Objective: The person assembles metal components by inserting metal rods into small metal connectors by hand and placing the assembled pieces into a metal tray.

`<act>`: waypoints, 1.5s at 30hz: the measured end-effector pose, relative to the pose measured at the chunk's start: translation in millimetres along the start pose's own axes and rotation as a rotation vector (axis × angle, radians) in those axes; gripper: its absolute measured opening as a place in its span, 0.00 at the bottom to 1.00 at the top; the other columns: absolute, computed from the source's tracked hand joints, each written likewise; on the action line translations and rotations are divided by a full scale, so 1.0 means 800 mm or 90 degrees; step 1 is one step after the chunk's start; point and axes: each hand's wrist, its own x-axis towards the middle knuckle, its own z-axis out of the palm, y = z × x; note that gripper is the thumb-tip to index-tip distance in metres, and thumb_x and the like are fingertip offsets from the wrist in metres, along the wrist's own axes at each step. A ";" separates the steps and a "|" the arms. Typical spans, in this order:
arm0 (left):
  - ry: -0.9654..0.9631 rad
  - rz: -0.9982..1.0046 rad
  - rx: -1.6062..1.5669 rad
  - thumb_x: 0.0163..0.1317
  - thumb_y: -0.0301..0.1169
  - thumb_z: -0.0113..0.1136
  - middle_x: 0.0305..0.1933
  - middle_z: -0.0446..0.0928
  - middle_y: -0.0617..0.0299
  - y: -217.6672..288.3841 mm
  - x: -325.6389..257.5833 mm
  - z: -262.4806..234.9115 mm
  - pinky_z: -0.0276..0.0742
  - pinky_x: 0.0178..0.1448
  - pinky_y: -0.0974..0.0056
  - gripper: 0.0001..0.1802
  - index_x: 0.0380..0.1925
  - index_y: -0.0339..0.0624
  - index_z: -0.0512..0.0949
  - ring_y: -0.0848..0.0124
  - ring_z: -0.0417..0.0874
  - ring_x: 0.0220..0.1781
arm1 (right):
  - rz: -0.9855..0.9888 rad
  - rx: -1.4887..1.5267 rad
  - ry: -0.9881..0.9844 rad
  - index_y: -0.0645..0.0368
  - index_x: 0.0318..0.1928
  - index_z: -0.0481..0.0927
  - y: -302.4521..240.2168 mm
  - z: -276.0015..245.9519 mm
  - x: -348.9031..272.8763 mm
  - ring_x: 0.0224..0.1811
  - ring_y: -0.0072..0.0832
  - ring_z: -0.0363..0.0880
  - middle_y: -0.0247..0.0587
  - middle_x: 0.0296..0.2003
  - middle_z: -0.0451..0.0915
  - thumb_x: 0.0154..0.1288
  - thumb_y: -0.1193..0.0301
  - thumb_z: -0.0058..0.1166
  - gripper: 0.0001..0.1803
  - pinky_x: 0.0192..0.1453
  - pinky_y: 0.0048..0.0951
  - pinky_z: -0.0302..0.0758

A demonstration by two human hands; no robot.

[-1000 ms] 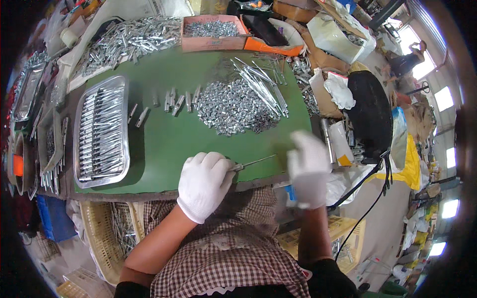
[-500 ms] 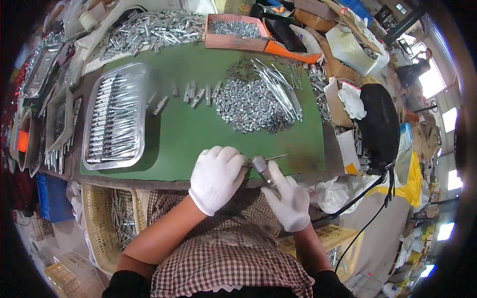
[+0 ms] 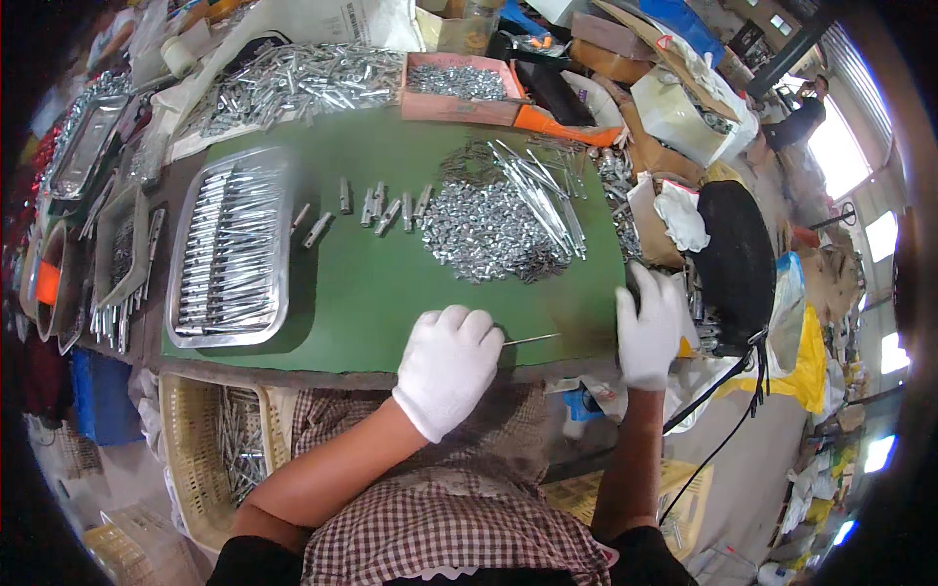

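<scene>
My left hand [image 3: 448, 363], in a white glove, is closed around one end of a thin metal rod [image 3: 531, 339]. The rod's free end points right over the front of the green mat [image 3: 362, 293]. My right hand [image 3: 650, 330], also gloved, is at the mat's right edge with its thumb and fingers apart, and I see nothing in it. Beyond my hands lies a heap of small silver metal sleeves [image 3: 484, 227], with long thin rods [image 3: 547, 200] across its right side. Several slotted metal pieces [image 3: 388, 216] lie left of the heap.
A metal tray [image 3: 281, 293] of assembled rods stands at the left. At the back are a pink box [image 3: 459, 109] of small parts and a pile of metal pieces [image 3: 303, 83]. A black rounded object [image 3: 738, 254] stands at the right, near a cable [image 3: 718, 449].
My right hand has moved right and away from the rod, and the hammer it held is out of sight. My left hand still grips the rod, shifted slightly right.
</scene>
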 end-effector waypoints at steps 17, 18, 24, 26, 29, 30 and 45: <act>-0.047 -0.338 0.127 0.62 0.29 0.64 0.45 0.85 0.52 -0.211 -0.140 -0.244 0.80 0.54 0.52 0.09 0.40 0.39 0.84 0.50 0.85 0.50 | -0.073 0.052 -0.146 0.62 0.42 0.78 0.015 0.158 0.184 0.47 0.51 0.80 0.52 0.40 0.81 0.68 0.69 0.59 0.09 0.54 0.46 0.74; -0.047 -0.338 0.127 0.62 0.29 0.64 0.45 0.85 0.52 -0.216 -0.145 -0.247 0.80 0.54 0.52 0.09 0.40 0.39 0.84 0.50 0.85 0.50 | -0.073 0.052 -0.146 0.62 0.42 0.78 0.013 0.156 0.181 0.47 0.51 0.80 0.52 0.40 0.81 0.68 0.69 0.59 0.09 0.54 0.46 0.74; -0.110 -0.280 0.137 0.63 0.26 0.62 0.46 0.85 0.54 -0.223 -0.153 -0.256 0.81 0.54 0.54 0.09 0.42 0.42 0.85 0.52 0.85 0.50 | -0.055 0.206 -0.023 0.64 0.48 0.80 0.016 0.116 0.156 0.45 0.39 0.81 0.47 0.43 0.83 0.72 0.70 0.59 0.10 0.56 0.36 0.75; -0.116 -0.280 0.164 0.62 0.23 0.60 0.46 0.85 0.55 -0.220 -0.154 -0.256 0.82 0.54 0.54 0.10 0.42 0.42 0.86 0.53 0.86 0.50 | -0.058 0.223 -0.018 0.64 0.48 0.80 0.015 0.095 0.142 0.46 0.30 0.80 0.40 0.44 0.83 0.73 0.70 0.58 0.10 0.55 0.31 0.75; -0.111 -0.271 0.169 0.61 0.22 0.59 0.46 0.85 0.55 -0.222 -0.152 -0.256 0.81 0.55 0.54 0.10 0.40 0.43 0.85 0.53 0.85 0.50 | 0.099 0.484 -0.069 0.64 0.49 0.79 0.017 0.063 0.109 0.47 0.25 0.80 0.34 0.45 0.80 0.75 0.71 0.56 0.09 0.53 0.27 0.77; -0.112 -0.262 0.166 0.61 0.22 0.59 0.46 0.85 0.55 -0.222 -0.148 -0.255 0.81 0.55 0.54 0.10 0.40 0.43 0.85 0.53 0.85 0.50 | 0.105 0.479 -0.063 0.64 0.49 0.79 0.011 0.048 0.093 0.47 0.25 0.80 0.34 0.45 0.80 0.75 0.71 0.56 0.09 0.53 0.27 0.77; -0.187 -0.126 0.425 0.58 0.29 0.62 0.31 0.84 0.58 -0.190 0.039 -0.101 0.80 0.50 0.51 0.05 0.36 0.47 0.80 0.55 0.85 0.45 | -0.033 0.407 -0.169 0.58 0.40 0.85 -0.070 -0.003 -0.041 0.39 0.33 0.83 0.41 0.38 0.83 0.63 0.77 0.62 0.05 0.47 0.33 0.80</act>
